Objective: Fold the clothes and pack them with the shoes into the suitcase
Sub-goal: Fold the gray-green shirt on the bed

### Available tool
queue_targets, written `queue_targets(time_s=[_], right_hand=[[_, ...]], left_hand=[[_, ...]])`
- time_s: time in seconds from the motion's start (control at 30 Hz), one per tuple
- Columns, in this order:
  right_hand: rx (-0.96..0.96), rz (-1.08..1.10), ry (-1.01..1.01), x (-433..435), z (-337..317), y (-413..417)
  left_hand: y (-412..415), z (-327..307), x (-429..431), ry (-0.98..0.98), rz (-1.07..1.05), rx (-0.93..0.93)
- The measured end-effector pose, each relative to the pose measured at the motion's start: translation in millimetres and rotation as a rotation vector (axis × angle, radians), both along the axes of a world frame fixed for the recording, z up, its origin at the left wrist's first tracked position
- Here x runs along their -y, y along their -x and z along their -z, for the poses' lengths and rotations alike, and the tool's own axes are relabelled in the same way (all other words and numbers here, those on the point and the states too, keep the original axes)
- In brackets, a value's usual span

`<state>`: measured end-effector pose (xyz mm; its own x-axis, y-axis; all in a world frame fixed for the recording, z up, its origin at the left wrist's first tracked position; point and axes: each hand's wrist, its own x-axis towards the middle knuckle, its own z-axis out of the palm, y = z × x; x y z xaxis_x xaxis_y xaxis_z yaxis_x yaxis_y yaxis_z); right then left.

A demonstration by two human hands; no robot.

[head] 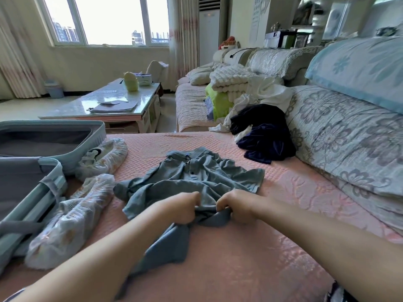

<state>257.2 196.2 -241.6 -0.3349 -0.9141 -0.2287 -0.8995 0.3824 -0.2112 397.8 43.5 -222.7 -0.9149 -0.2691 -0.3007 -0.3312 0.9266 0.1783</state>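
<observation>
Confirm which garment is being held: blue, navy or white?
The blue-grey collared shirt on the pink cover: left hand and right hand both grip its near edge. The navy garment and white garment lie untouched against the sofa back.

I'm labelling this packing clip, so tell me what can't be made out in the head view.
Suitcase: cut off by the left edge, head view; its full contents unseen.
Shoes: translucent plastic covers blur their details.
Denim shirt: its near part bunched under the left hand and right hand, whose fingers curl into the cloth.
Clothes pile: heaped on itself; garment count unclear.
</observation>
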Motion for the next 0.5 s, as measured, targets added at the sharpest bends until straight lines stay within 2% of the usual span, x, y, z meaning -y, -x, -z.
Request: queue_targets(time_s=[0.1, 0.13, 0.2, 0.27, 0.33, 0.4, 0.5], right_hand=[[0.118, 0.129, 0.167, -1, -16, 4], [0.192, 0.198, 0.167, -3, -25, 7], [0.361, 0.256, -0.004, -12, -40, 13], [0.515, 0.224, -0.235, -23, -45, 18], [0.694, 0.205, -0.289, -31, -43, 27], [0.744, 0.29, -0.082, -30, -39, 40], [0.534, 0.492, 0.372, -19, -35, 63]], left_hand=[[-1, -14, 15, -0.124, -0.08, -0.032], [-1, -18, 17, -0.159, -0.076, -0.016], [-2, -20, 19, -0.356, -0.07, 0.105], [-3, -22, 11, -0.612, -0.056, 0.352], [-1, -22, 2, -0.694, -0.02, 0.512], [11, -18, -1, -0.657, -0.008, 0.373], [39, -16, 1, -0.551, -0.03, -0.018]])
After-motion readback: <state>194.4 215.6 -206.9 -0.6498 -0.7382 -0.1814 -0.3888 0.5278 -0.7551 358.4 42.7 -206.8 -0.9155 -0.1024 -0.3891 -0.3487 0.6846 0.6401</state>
